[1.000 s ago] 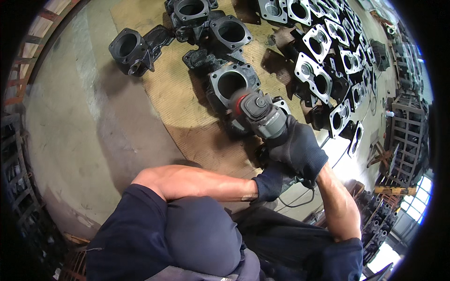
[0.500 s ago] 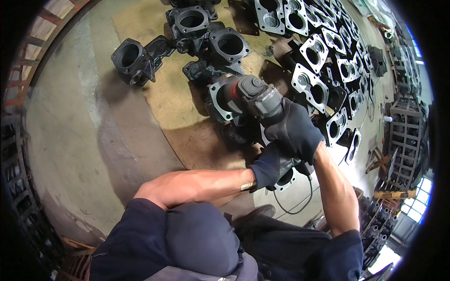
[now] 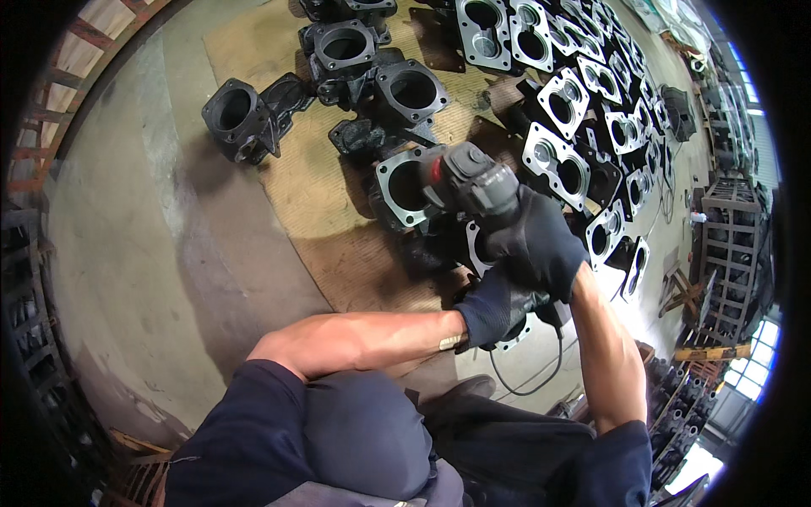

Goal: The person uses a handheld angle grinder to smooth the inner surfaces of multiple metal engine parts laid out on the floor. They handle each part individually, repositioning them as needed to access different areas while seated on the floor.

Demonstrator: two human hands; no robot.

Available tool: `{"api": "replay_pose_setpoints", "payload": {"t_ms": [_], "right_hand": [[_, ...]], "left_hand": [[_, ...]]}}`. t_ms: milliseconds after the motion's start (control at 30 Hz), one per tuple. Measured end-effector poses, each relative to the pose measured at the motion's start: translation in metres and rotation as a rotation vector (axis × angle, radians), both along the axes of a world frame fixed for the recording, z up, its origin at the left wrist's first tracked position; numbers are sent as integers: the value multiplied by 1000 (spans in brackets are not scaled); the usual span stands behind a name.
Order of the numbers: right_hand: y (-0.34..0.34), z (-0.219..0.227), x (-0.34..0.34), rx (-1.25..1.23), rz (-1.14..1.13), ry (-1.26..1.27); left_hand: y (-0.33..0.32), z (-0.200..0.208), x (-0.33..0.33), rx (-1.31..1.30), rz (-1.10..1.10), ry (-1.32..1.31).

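Note:
Both my hands, in dark gloves, are wrapped round an angle grinder [image 3: 478,182]. My right hand [image 3: 542,245] grips its body behind the gear head. Nearer to me, my left hand [image 3: 494,311] closes on the rear part, where a dark cord trails off. The grinder's head lies over the right side of a black cast-metal housing [image 3: 387,193] with a bright, bare square flange and a round bore. Its disc is mostly hidden or blurred, so contact with the flange is not clear. Partly under my hands shows another bright-flanged housing [image 3: 475,252].
Dark-flanged housings [image 3: 414,91] stand beyond the grinder, one apart at the left [image 3: 232,114]. Many bright-flanged castings [image 3: 557,165] crowd the right. Worn cardboard [image 3: 296,228] covers part of the concrete floor. The power cord [image 3: 528,393] loops near my foot. Metal crates [image 3: 733,237] line the right.
The grinder and both hands have shifted slightly right and nearer to me. More of the bright flange's right and far edge shows now.

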State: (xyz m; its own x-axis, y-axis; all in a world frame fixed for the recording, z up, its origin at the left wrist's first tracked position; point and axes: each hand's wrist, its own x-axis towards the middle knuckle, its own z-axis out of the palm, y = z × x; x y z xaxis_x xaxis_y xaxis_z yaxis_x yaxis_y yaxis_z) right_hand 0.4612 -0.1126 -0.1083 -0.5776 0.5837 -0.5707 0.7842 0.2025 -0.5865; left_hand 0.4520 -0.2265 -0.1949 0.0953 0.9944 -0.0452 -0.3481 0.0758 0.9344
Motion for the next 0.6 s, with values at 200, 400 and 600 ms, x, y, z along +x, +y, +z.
{"api": "replay_pose_setpoints", "payload": {"t_ms": [200, 400, 600], "right_hand": [[3, 23, -35, 97, 125, -137], [2, 8, -5, 33, 23, -15], [4, 14, -26, 97, 95, -94]], "left_hand": [[6, 8, -23, -68, 61, 19], [3, 5, 13, 95, 276, -41], [5, -3, 2, 10, 292, -32]]}}
